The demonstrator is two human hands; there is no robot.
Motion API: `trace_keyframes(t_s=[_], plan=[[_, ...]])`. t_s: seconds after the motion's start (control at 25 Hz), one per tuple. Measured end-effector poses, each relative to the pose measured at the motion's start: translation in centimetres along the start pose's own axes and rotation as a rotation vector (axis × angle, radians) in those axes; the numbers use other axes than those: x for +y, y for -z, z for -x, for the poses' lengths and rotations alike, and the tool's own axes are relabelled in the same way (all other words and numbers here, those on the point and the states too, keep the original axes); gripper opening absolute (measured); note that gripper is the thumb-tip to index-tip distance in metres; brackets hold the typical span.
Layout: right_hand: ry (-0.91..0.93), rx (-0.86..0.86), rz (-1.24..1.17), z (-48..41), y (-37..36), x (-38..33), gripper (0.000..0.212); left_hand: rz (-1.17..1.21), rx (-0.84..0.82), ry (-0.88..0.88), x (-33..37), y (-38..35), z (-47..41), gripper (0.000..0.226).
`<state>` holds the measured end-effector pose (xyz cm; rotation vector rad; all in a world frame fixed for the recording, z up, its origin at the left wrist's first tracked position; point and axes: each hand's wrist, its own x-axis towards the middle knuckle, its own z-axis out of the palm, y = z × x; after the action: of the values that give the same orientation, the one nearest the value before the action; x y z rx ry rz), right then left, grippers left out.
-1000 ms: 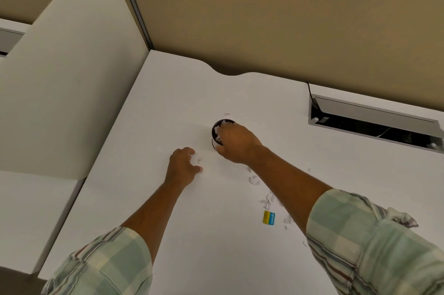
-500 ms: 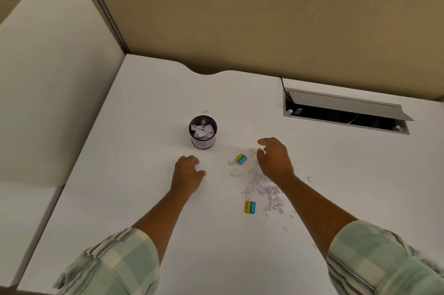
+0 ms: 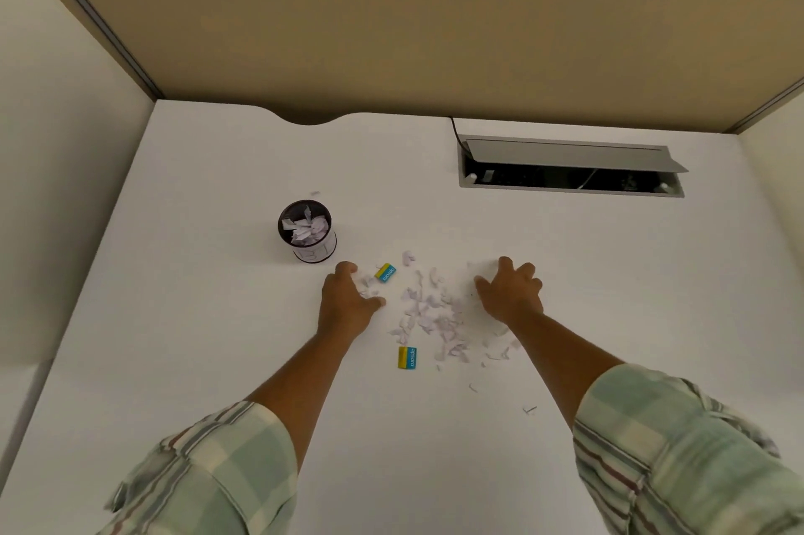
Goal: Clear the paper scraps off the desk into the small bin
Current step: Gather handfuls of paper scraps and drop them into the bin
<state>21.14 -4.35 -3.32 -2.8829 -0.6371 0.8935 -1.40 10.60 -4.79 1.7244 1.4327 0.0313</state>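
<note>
A small dark round bin [image 3: 308, 236] stands on the white desk [image 3: 209, 317] and holds crumpled paper scraps. A loose pile of white paper scraps [image 3: 430, 312] lies to its right, between my two hands. My left hand [image 3: 348, 304] rests on the desk at the pile's left edge, fingers curled, with a few scraps under the fingertips. On the pile's right side lies my right hand [image 3: 511, 295], palm down with fingers spread and nothing in it. A few small scraps [image 3: 496, 354] are scattered nearer to me.
Two yellow-and-blue erasers lie by the pile, one [image 3: 385, 273] near my left fingertips and one [image 3: 407, 358] closer to me. An open cable hatch [image 3: 570, 166] is set in the desk at the back right. Partition walls enclose the desk at back and left.
My right hand left the bin and came down to the right side of the scrap pile. My left hand slid right toward the pile. The view shifted, so the bin now shows uncovered.
</note>
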Motion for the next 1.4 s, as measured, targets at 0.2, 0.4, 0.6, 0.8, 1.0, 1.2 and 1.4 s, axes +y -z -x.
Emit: trace_keyframes(t_s=[0.2, 0.4, 0.6, 0.8, 1.0, 1.2, 1.4], plan=[[0.269, -0.06, 0.108, 0.4, -1.9, -2.6, 0.068, -0.116, -0.024, -0.021, 1.3, -0.8, -0.1, 0.064], [0.512, -0.075, 0.252, 2.0, -4.7, -5.3, 0.06, -0.118, -0.036, -0.038, 2.5, -3.3, 2.3, 0.063], [0.673, -0.008, 0.325, 2.4, -4.8, -2.8, 0.03, -0.234, -0.136, -0.092, 3.6, -5.3, 4.2, 0.079], [0.659, -0.11, 0.304, 3.2, -3.7, 0.9, 0.067, -0.488, -0.187, -0.209, 4.2, -6.3, 4.9, 0.08], [0.712, -0.133, 0.403, 4.5, -5.2, 2.2, 0.075, -0.501, -0.213, -0.276, 3.7, -6.5, 5.2, 0.057], [0.78, -0.013, 0.349, 5.8, -6.6, 2.3, 0.032, -0.452, -0.23, -0.181, 4.6, -6.1, 4.9, 0.048], [0.558, -0.043, 0.155, 5.5, -6.1, 2.0, 0.019, -0.45, -0.202, -0.237, 4.0, -5.5, 5.5, 0.027]])
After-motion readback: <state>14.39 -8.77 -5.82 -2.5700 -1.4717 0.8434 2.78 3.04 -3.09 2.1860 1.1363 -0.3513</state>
